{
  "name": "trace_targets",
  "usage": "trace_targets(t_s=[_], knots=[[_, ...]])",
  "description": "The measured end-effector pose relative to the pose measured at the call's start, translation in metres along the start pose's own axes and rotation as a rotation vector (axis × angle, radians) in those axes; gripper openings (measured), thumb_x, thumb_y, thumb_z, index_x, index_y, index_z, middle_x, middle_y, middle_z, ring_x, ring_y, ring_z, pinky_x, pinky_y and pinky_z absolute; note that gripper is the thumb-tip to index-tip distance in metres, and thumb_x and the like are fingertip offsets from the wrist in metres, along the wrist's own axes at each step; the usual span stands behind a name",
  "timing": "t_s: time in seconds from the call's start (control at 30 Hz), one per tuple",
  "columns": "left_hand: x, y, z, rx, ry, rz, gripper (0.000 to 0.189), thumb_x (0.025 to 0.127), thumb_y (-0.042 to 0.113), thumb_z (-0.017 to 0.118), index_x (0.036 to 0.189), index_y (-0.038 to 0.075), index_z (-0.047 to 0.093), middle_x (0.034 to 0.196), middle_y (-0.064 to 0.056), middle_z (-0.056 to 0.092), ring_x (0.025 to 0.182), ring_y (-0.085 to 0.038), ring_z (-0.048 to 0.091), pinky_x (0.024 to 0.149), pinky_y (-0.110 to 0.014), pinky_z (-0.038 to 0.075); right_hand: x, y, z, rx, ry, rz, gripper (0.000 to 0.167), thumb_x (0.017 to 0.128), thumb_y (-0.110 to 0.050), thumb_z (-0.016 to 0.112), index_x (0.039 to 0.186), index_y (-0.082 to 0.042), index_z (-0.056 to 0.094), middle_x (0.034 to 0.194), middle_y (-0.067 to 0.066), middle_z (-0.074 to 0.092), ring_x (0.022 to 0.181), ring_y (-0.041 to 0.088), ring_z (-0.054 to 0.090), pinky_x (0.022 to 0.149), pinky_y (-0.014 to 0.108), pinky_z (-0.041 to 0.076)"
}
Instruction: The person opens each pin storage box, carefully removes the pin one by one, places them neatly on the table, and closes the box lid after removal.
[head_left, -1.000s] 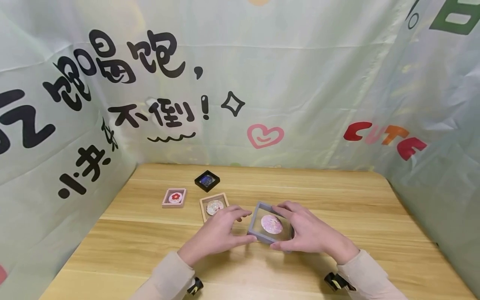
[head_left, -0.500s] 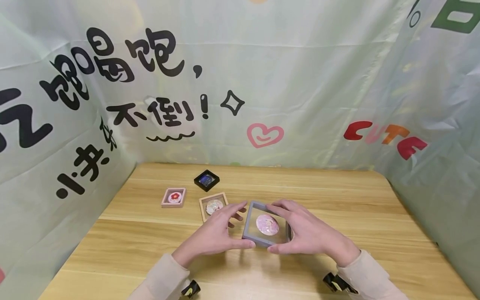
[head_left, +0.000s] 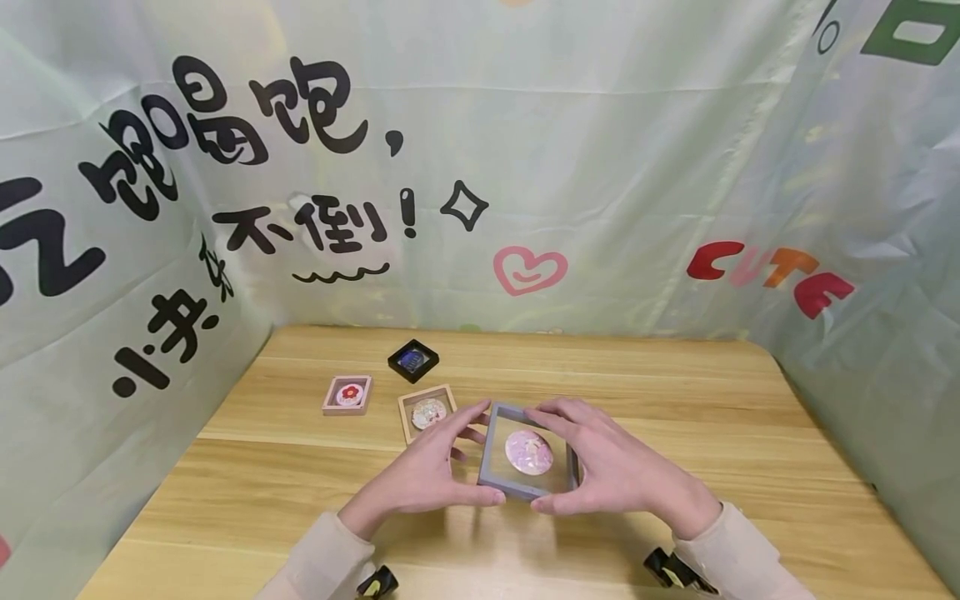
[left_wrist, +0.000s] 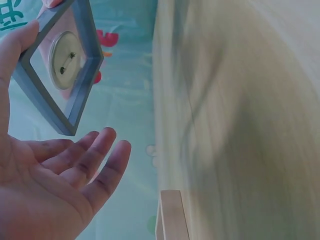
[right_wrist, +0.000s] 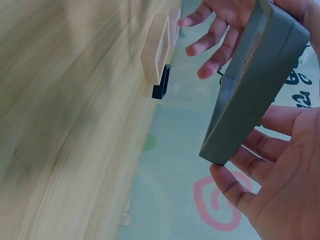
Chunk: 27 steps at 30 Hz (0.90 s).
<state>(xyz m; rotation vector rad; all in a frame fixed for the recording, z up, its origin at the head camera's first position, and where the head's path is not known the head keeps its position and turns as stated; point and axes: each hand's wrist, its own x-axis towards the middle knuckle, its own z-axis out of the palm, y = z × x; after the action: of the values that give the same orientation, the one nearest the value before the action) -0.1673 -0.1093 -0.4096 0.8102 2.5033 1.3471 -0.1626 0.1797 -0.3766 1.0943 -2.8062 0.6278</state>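
My right hand (head_left: 611, 458) holds a grey display frame (head_left: 487, 458) by its right side, thumb at the near edge and fingers at the far edge. A round pink pin badge (head_left: 528, 452) sits in its clear middle; the left wrist view shows the badge's back (left_wrist: 65, 60) with its pin. The frame is tilted and clear of the table in both wrist views. At the frame's left side is my left hand (head_left: 423, 479), its thumb at the near left corner. The other left fingers (left_wrist: 107, 172) are loosely spread, with a gap to the frame in the left wrist view.
On the wooden table (head_left: 300, 500), a light wood frame (head_left: 405, 417) with a round badge lies just beyond my left hand. Farther left are a small pink frame (head_left: 347, 410) with a red flower badge and a black frame (head_left: 414, 379). A printed cloth (head_left: 600, 167) hangs behind.
The grey frame has shifted a little left in my right hand's hold. My left hand has drifted slightly left too, its thumb staying by the near corner. The other frames stay put.
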Motion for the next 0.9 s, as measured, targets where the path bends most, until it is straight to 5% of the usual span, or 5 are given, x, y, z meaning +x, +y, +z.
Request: trace_targets(t_s=[0.3,0.9], knots=[[-0.003,0.000,-0.001,-0.077,-0.011,-0.002,0.117,0.078,0.043,0.095,0.170,0.016,0.029,0.160,-0.001,0.053,0.134,-0.022,0.061,0.104,-0.042,0.060,0.000,-0.007,-0.002,-0.010,0.017,-0.007,0.101,0.078,-0.072,0.082,0.155,-0.014,0.057,0.148,-0.005,0.058,0.129,0.020,0.060,0.103,0.053,0.055],[-0.007,0.003,-0.001,-0.159,-0.013,0.006,0.112,0.071,0.035,0.100,0.163,0.025,0.038,0.151,0.004,0.055,0.130,-0.020,0.058,0.101,-0.030,0.059,-0.001,-0.018,-0.007,-0.043,0.049,-0.042,0.102,0.075,-0.074,0.084,0.156,-0.018,0.056,0.147,-0.009,0.058,0.129,0.014,0.059,0.105,0.050,0.055]])
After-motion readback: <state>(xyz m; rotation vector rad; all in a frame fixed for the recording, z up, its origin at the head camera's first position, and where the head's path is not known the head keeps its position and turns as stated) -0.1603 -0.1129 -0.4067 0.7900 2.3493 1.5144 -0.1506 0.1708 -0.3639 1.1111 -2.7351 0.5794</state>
